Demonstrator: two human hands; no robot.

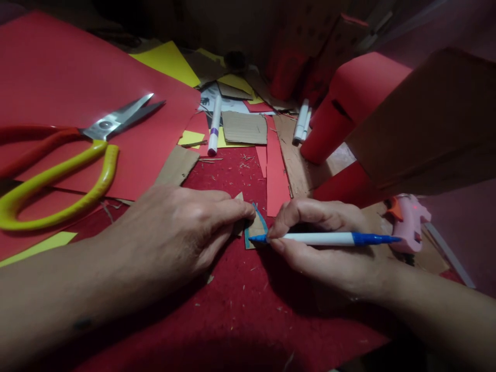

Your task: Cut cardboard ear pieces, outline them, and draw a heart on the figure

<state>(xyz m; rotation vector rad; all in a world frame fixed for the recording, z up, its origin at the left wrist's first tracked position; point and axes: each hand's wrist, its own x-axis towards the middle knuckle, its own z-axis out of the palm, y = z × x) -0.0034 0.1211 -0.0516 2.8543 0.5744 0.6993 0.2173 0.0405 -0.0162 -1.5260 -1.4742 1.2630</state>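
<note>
Between my hands lies a small cardboard piece (256, 227) with blue lines along its edges. My left hand (201, 222) has its fingers bent together and grips the piece from the left, covering part of it. My right hand (318, 237) pinches a white and blue marker (321, 238) near its tip. The marker lies almost level, its blue tip touching the lower part of the cardboard. A pale pointed scrap (239, 197) shows just behind my left fingers.
Large scissors (106, 126) lie on red paper (163, 121) at left. A capped marker (214, 126), a cardboard square (245, 128) and a red strip (277, 175) lie ahead. At right are red tubes (329, 121), a big cardboard panel (430, 124) and a pink glue gun (408, 222).
</note>
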